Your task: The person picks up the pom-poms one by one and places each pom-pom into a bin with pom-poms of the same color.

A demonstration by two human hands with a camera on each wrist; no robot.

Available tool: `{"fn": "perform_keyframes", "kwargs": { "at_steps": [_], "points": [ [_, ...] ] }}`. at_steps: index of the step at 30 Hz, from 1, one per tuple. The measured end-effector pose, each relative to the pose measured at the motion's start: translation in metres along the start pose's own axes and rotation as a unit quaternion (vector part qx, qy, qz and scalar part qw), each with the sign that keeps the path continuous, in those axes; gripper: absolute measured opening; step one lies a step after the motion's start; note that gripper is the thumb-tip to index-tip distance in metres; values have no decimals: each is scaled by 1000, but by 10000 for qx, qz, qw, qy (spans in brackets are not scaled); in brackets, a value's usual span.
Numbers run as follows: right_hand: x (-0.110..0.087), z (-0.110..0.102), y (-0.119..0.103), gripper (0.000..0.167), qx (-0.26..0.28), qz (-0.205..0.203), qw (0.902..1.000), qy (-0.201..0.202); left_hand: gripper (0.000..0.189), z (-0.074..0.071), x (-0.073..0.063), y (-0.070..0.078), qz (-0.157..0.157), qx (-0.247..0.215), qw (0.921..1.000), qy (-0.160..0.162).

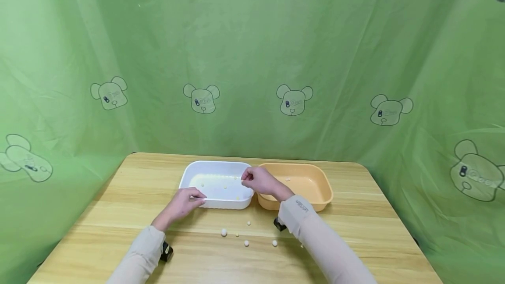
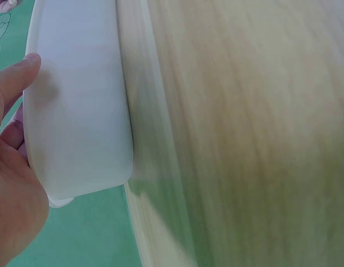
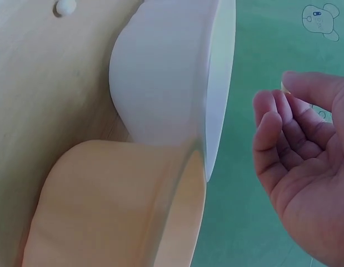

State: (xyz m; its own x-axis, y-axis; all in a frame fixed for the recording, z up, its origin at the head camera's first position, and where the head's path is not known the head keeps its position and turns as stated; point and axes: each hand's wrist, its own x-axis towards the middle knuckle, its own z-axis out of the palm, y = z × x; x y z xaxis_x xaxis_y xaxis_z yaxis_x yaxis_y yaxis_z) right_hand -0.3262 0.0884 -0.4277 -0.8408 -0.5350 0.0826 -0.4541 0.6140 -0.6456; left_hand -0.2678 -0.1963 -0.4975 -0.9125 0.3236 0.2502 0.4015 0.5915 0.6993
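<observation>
My left hand [image 1: 182,203] grips the near rim of a white plastic tub [image 1: 226,204], and in the left wrist view its thumb [image 2: 28,71] lies against the outer wall. Above the right end of that tub is my right hand [image 1: 263,181]. Its thumb and index finger pinch a small pale yellow ball [image 3: 284,87], mostly hidden by the fingertips. Several tiny yellow balls [image 1: 225,187] are scattered on the white tub's floor. An orange tub [image 1: 315,187] stands close beside it on the right, with small white balls [image 1: 287,179] inside.
On the wooden table [image 1: 197,257] in front of the tubs lie several loose balls: larger white ones [image 1: 224,232], a smaller white one [image 1: 248,223] and a tiny yellow one [image 1: 237,235]. Green curtain [image 1: 244,135] with bear prints surrounds the table's back and sides.
</observation>
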Motion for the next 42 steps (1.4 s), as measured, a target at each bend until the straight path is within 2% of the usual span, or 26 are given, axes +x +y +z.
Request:
{"fn": "perform_keyframes", "kwargs": {
  "at_steps": [5, 13, 24, 36, 42],
  "points": [
    [4, -1, 1, 5, 124, 151, 9998, -1, 6, -1, 1, -1, 33, 4, 10000, 9],
    [8, 2, 7, 6, 253, 348, 9991, -10, 6, 0, 1, -2, -91, -1, 9999, -73],
    [20, 7, 17, 7, 296, 555, 9980, -82, 6, 0, 1, -3, -22, 45, 10000, -13],
    [27, 7, 21, 6, 380, 765, 9963, 14, 6, 1, 0, -1, -31, 65, 10000, -39],
    [32, 7, 20, 11, 162, 654, 9977, 114, 6, 0, 1, -1, -3, 82, 10000, -29]
  ]
}}
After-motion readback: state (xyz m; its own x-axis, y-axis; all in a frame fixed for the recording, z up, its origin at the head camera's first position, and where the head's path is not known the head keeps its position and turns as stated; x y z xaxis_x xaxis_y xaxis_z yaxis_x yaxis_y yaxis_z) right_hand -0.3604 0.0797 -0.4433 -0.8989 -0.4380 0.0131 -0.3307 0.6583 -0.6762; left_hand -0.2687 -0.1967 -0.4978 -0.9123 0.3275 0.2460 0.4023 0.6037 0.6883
